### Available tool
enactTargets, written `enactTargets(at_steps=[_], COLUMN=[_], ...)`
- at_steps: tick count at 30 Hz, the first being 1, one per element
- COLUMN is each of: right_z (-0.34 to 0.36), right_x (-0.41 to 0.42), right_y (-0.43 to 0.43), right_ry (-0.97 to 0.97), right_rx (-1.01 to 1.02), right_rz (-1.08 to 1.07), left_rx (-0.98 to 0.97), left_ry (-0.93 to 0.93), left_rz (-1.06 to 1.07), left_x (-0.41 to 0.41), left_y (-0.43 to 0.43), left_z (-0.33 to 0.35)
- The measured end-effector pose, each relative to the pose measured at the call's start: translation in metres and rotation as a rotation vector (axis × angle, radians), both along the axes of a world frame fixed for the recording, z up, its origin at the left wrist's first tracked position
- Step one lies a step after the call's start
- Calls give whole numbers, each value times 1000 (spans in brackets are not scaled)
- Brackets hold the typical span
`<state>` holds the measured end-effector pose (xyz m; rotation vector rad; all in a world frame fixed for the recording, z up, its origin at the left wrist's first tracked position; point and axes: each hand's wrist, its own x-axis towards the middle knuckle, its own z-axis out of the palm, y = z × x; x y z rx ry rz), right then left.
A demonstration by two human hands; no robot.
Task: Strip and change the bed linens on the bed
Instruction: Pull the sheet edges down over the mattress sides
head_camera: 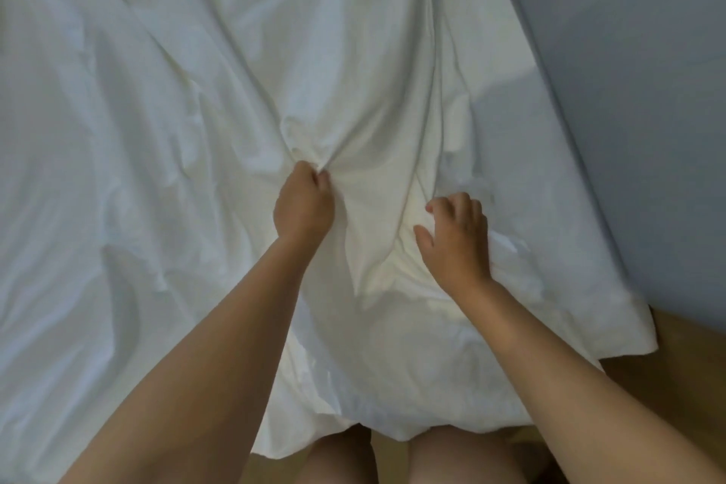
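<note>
The top sheet [196,130], filling the left and centre of the frame, is plain white, reading cream to pale yellow in the folds at centre and cool blue-grey in the shaded creases at left. The lower sheet [609,71] in the upper right is a uniform pale blue-grey, plain throughout. The floor [687,365] at the lower right is a warm tan-brown; grain not discernible.

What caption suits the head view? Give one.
Bed change: left hand pinches the white sheet, right hand rests on it.
</note>
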<state>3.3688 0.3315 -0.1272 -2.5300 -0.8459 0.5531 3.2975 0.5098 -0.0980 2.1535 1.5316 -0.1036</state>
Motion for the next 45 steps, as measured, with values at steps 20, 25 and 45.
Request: enactTargets(at_steps=[20, 25, 45], right_z=[22, 89, 11], right_x=[43, 85, 26], right_y=[6, -120, -176], right_ry=[531, 199, 116], right_rx=[139, 387, 249], right_rz=[-289, -766, -945], left_rx=[250, -75, -430], left_ry=[25, -20, 153], left_rz=[-180, -423, -642], left_x=[-16, 47, 109], left_y=[-20, -92, -185], left_z=[26, 2, -41])
